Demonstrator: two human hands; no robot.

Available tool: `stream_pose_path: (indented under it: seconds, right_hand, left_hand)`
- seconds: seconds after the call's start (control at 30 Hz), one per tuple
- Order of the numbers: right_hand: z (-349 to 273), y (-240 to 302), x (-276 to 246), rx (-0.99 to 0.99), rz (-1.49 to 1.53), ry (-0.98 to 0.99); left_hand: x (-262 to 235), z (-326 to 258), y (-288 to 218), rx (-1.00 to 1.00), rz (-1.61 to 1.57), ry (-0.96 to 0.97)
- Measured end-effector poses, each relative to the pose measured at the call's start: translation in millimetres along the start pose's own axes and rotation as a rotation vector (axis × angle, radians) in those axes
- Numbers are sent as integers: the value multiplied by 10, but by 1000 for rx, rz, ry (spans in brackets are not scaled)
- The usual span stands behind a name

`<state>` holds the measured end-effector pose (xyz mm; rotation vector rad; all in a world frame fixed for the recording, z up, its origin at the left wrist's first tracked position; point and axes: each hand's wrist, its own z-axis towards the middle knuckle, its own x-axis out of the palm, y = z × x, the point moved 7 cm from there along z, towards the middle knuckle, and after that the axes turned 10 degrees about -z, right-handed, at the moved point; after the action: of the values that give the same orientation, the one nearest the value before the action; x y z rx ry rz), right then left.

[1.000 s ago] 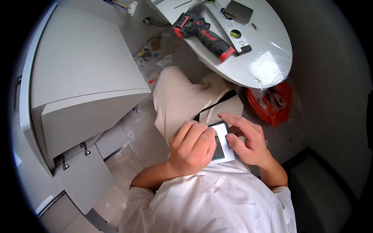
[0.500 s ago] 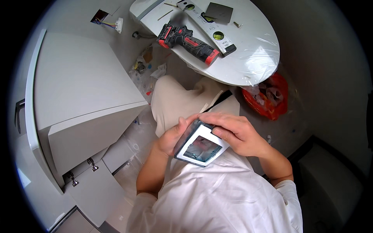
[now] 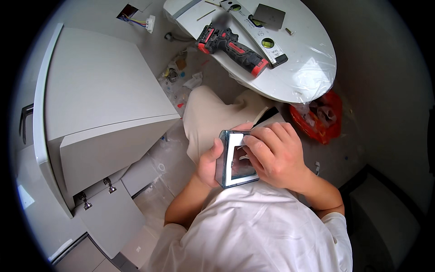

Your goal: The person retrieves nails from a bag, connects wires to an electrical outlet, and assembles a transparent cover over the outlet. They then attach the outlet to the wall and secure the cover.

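Observation:
A clear, bluish-tinted plastic socket cover [image 3: 220,167] with a white frame [image 3: 233,176] around its opening is held over my lap, in front of my white shirt. My left hand [image 3: 209,164] grips it from the left side, thumb along the edge and fingers passing behind. My right hand [image 3: 280,156] is closed at the frame's upper right, with thumb and fingertips bent in against it. Those fingers cover the right part of the frame, so exactly what they pinch is partly hidden.
Ahead, a plastic-wrapped white toilet lid [image 3: 312,43] bears a red-and-black cordless drill [image 3: 232,49], a spirit level [image 3: 253,32] and a dark grey square plate [image 3: 270,16]. Wires [image 3: 138,21] hang from a wall opening. A cabinet [image 3: 97,81] stands left, a red bag [image 3: 336,129] right.
The socket cover has turned more upright in my hands. My right hand has shifted from its top edge to the frame's right side, its fingers now curled. The whole view has swung slightly.

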<state>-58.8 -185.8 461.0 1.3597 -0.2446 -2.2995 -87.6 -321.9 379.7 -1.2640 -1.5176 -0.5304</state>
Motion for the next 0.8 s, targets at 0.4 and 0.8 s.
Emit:
stream_pose_path:
  seconds: [0.4,0.8]
  right_hand:
    - [96,-75,1,8,73,70]
    - [31,-328,31,440,553,230]
  left_hand:
    - [-24,5,-36,25,-41,-21]
    - [-35,5,-195,153,11,10]
